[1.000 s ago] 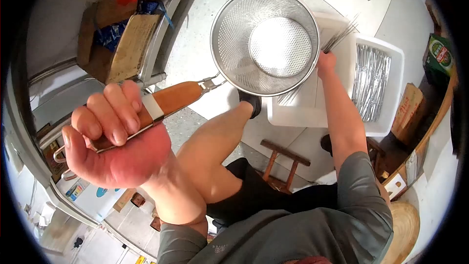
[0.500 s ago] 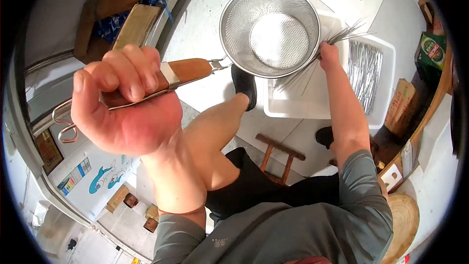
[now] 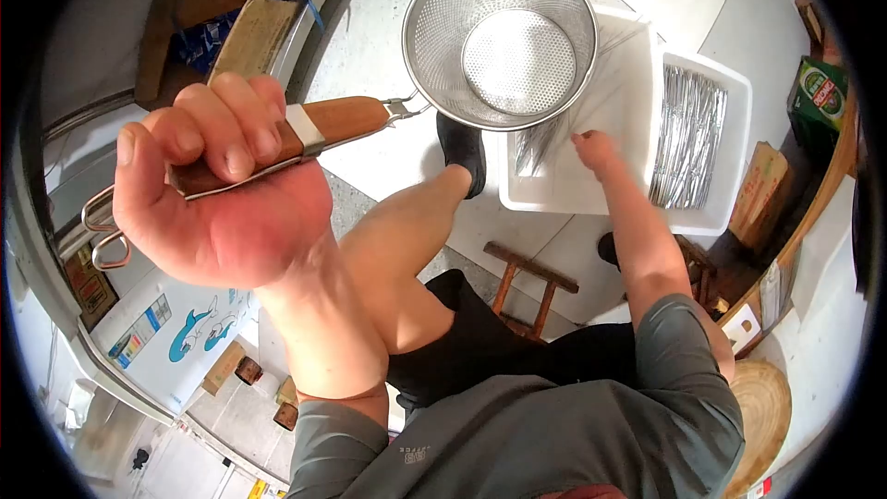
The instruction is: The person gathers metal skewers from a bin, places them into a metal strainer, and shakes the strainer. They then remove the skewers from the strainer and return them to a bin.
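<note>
My left hand [image 3: 226,180] is wrapped round the wooden handle [image 3: 346,114] of a deep metal mesh strainer [image 3: 425,32]. The strainer is tilted so that its inside and perforated bottom face me. It hangs partly over a white plastic tub [image 3: 554,196]. Inside that tub lie some thin metal skewers [image 3: 530,150], partly hidden by the strainer. Above the tub, my right hand [image 3: 596,155] has its fingers pinched together near the strainer's lower right rim. Whatever is between those fingertips is too small to make out.
Beside the first tub, a second white tub [image 3: 736,166] holds many metal skewers [image 3: 686,139]. A small wooden stool [image 3: 531,268] stands near my legs. Cardboard boxes [image 3: 254,42] are at the upper left, and a green carton [image 3: 818,97] is at the right.
My right hand has moved down and left, and the skewer bundle it held is no longer in it. The strainer has shifted slightly up and left with my left hand.
</note>
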